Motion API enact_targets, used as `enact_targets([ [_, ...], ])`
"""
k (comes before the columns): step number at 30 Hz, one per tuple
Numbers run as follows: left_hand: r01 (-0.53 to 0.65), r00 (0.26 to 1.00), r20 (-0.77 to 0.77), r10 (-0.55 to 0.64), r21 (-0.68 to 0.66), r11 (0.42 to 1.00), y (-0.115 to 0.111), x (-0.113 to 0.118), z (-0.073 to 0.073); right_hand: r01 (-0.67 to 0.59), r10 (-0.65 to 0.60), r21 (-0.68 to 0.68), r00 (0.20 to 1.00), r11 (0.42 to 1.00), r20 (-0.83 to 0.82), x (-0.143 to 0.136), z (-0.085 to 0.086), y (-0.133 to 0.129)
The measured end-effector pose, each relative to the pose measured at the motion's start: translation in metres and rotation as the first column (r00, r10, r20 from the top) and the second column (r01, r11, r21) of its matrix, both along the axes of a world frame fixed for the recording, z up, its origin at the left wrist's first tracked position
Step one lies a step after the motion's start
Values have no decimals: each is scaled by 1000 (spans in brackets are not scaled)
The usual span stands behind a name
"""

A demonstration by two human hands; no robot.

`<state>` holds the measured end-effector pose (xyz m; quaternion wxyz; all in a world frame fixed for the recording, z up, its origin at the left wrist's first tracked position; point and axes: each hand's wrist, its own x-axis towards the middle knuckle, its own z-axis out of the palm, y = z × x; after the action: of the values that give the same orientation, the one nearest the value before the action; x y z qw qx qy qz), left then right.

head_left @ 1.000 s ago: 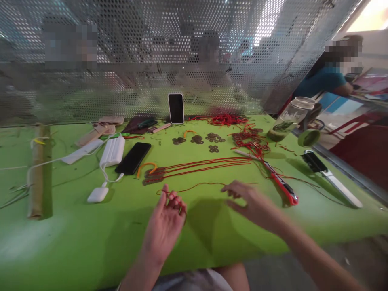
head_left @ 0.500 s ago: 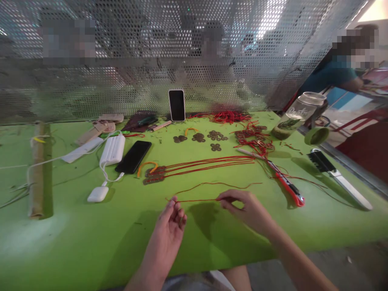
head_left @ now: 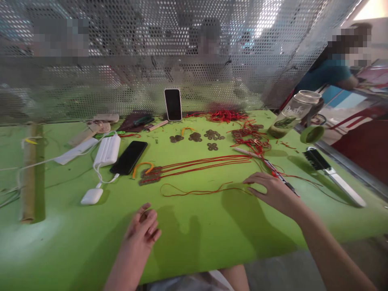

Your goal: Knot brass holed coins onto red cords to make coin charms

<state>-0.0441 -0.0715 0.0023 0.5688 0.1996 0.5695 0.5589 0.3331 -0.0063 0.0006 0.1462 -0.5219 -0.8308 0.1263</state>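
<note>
A thin red cord (head_left: 197,194) lies loosely looped on the green table. My right hand (head_left: 269,190) hovers by the cord's right end, thumb and fingers apart, with nothing seen in it. To the left and nearer the front edge, my left hand (head_left: 142,226) is clear of the cord, its fingers loosely bent and apart, holding nothing visible. Beyond the cord, several red strands (head_left: 206,165) stretch rightward from a row of flat coins (head_left: 150,176). A utility knife (head_left: 281,178) lies partly behind my right hand.
Coin clusters (head_left: 212,146) and a red cord pile (head_left: 227,116) lie farther back. On the left are a black phone (head_left: 129,157), a white power bank (head_left: 107,150) and a bamboo tube (head_left: 29,173). A brush (head_left: 333,176) and a glass jar (head_left: 294,115) stand right.
Both hands have let go of the red cord, which now rests on the table. My left hand has drawn back leftward; my right hand has shifted right and away from me.
</note>
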Motion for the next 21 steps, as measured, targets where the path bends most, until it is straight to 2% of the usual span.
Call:
enact_targets([
  [1,55,990,-135,-45,71,996,0,-2,2,15,-15,4,1000,1000,-4,1,-1,0],
  [2,134,948,-306,-84,144,981,2,-4,4,26,-26,8,1000,1000,-7,1,-1,0],
  [3,235,865,-490,-111,200,951,5,-5,7,31,-31,15,999,999,-5,0,-2,1],
  [5,459,617,-779,-113,239,856,19,-5,13,24,-25,43,999,999,20,-8,-1,5],
  [6,554,505,-855,-116,218,803,28,-4,15,17,-20,59,999,998,39,-14,-1,9],
  [7,631,437,-889,-136,195,751,39,-3,16,9,-13,73,998,997,60,-20,-1,12],
  [8,669,410,-900,-149,186,720,50,-2,15,-1,-6,83,997,997,80,-27,-1,16],
  [10,699,403,-898,-177,177,693,72,0,10,-18,8,92,994,996,105,-38,-2,23],
  [14,669,515,-827,-226,222,710,97,-2,-4,-31,16,105,989,994,144,-46,-5,30],
  [19,641,537,-815,-219,226,734,91,-15,-9,-13,-7,108,984,994,176,-32,-7,26],
  [21,635,512,-835,-203,210,743,86,-22,-9,-8,-10,100,985,995,173,-25,-7,23],
])
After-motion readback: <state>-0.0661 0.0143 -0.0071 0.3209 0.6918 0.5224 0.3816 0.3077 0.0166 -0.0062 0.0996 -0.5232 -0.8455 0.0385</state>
